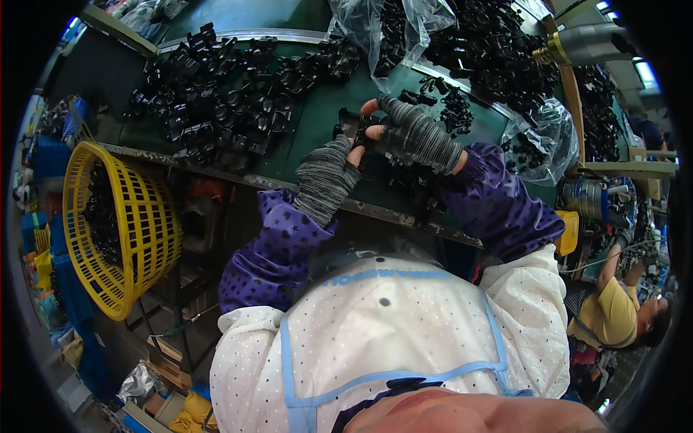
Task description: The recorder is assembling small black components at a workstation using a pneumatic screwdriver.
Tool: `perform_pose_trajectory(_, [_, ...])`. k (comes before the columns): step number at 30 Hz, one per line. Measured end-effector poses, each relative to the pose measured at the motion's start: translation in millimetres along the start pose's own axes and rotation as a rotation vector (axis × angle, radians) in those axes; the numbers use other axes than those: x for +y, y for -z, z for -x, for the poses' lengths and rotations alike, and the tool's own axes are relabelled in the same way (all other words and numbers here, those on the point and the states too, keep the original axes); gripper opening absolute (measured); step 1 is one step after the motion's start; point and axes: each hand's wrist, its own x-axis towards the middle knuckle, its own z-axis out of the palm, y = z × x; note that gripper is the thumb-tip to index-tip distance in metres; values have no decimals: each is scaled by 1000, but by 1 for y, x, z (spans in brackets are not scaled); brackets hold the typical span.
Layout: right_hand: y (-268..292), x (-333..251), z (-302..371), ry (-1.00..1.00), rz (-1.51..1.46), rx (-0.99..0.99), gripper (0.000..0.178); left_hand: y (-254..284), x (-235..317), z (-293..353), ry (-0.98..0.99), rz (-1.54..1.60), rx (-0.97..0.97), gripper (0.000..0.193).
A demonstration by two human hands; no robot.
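Between my two gloved hands is a small black plastic part [351, 124], held just above the green bench top. My left hand [329, 173], in a grey striped fingerless glove, closes thumb and fingers on its lower side. From the upper right my right hand [414, 131] grips the same part, index finger and thumb bent around it. The fingers hide much of the part, so its exact kind cannot be made out. A big pile of similar black parts [224, 101] lies to the left, and small black pieces [451, 108] are strewn right of my right hand.
A yellow plastic basket [155, 238] with black parts stands at the left. Clear plastic bags [552, 137] lie at the right and far side. A metal tool with a brass tip [577, 45] juts in at upper right. Another person [613, 314] sits at far right.
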Motion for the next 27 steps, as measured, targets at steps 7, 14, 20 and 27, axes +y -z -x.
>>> perform_pose_trajectory(7, [-6, 25, 8, 392, 947, 18, 32, 0, -9, 9, -33, 94, -79, 26])
perform_pose_trajectory(14, [18, 32, 17, 456, 574, 61, 30, 16, -6, 13, -58, 226, -180, 32])
perform_pose_trajectory(20, [-12, -7, 14, 599, 433, 202, 35, 28, 9, -11, 666, 1565, -303, 39])
perform_pose_trajectory(27, [-35, -15, 7, 403, 439, 185, 34, 13, 6, -10, 716, 1680, -243, 41])
